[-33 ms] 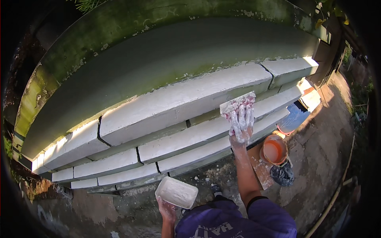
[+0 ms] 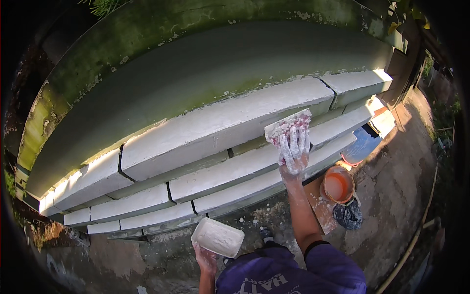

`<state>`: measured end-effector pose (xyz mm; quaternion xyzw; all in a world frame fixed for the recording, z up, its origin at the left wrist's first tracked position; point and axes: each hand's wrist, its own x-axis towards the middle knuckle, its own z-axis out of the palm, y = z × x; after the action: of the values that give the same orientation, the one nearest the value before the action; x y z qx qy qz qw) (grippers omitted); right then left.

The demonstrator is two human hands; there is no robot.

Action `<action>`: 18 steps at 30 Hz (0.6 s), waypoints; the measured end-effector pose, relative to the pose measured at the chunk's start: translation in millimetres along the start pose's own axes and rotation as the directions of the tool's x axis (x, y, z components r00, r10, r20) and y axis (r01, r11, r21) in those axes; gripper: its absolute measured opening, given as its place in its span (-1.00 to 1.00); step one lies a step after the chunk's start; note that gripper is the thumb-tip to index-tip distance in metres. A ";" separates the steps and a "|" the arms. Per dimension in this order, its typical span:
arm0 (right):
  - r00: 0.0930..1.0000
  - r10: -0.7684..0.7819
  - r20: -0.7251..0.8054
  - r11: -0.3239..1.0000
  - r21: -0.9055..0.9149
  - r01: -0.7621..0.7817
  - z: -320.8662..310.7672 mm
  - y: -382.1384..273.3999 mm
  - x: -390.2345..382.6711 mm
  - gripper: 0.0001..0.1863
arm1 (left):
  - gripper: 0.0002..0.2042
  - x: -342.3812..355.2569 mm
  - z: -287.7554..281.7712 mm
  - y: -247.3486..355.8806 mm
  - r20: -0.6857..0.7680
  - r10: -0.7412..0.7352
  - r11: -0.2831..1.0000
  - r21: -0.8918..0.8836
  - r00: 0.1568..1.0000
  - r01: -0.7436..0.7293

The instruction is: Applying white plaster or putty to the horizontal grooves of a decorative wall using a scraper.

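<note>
My right hand point(image 2: 295, 149) is closed on a flat, reddish scraper blade point(image 2: 284, 128) caked with white paste. The blade lies at the front face of the top white ledge point(image 2: 225, 115), right of its middle; whether its whole edge touches cannot be told. White smears cover those fingers. Low in front of my body, my left hand point(image 2: 206, 258) grips a white rectangular tub point(image 2: 238, 246) by its left end. White putty point(image 2: 219, 235) coats the inside of the tub. Below the top ledge run further stepped white ledges point(image 2: 220, 174), split by dark vertical gaps.
An orange bucket point(image 2: 349, 182) with pale liquid stands right of my right forearm, beside a brown board point(image 2: 317, 206) and a black plastic bag point(image 2: 348, 216). Farther right sits a blue container point(image 2: 364, 145). A mossy green wall point(image 2: 171, 41) rises behind the ledges. A long pole point(image 2: 416, 237) lies at right.
My right hand and the scraper have shifted slightly left and up along the ledge face. My left hand and the tub have stayed in place.
</note>
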<state>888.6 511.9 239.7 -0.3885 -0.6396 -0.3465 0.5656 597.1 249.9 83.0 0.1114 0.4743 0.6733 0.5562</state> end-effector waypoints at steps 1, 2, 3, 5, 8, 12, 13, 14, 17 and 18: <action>0.999 -0.042 -0.023 0.999 0.013 0.042 9.1 -1.1 4.9 -0.69 | -0.52 1.5 3.5 -3.4 -0.003 0.000 1.000 0.009 1.000 0.000; 0.999 -0.040 -0.018 0.999 0.014 0.040 18.0 -4.5 4.7 -0.69 | -0.52 1.4 7.6 -6.8 -0.006 -0.004 1.000 0.011 1.000 0.004; 0.999 -0.033 0.007 0.999 0.041 0.032 30.0 -8.2 1.4 -0.68 | -0.52 0.3 18.5 -5.7 -0.008 -0.001 1.000 -0.003 1.000 0.001; 0.999 -0.028 0.029 0.998 0.060 0.026 42.2 -1.4 -19.1 -0.67 | -0.52 -0.3 28.4 -10.5 -0.001 0.000 1.000 -0.016 1.000 0.000; 0.996 0.000 0.090 0.991 0.131 -0.012 41.0 -4.9 -70.2 -0.64 | -0.51 2.8 33.7 -19.6 0.021 -0.003 1.000 -0.024 1.000 0.003; 0.979 0.015 0.203 0.980 0.189 -0.054 8.6 -2.5 -105.4 -0.66 | -0.50 -6.8 47.1 -22.6 -0.004 -0.006 1.000 -0.030 1.000 0.006; 0.989 -0.015 0.150 0.984 0.178 -0.013 2.3 -1.8 -97.1 -0.68 | -0.50 -4.5 47.6 -23.3 -0.005 0.007 1.000 -0.025 1.000 -0.007; 0.994 -0.044 0.097 0.986 0.163 0.027 -2.4 -2.0 -87.9 -0.69 | -0.50 0.9 49.4 -22.9 -0.006 0.014 1.000 -0.025 1.000 -0.014; 0.997 -0.039 0.068 0.995 0.096 0.032 -12.7 9.9 -36.0 -0.70 | -0.50 -0.6 50.8 -25.1 0.004 0.001 0.999 -0.050 1.000 -0.001; 0.999 -0.019 0.041 0.997 0.078 0.016 -6.7 13.3 -20.3 -0.68 | -0.50 0.8 51.7 -24.3 0.012 0.000 0.999 -0.048 1.000 0.000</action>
<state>904.6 510.0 220.4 -0.3678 -0.6677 -0.3178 0.5637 647.5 275.6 91.3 0.1020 0.4549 0.6837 0.5615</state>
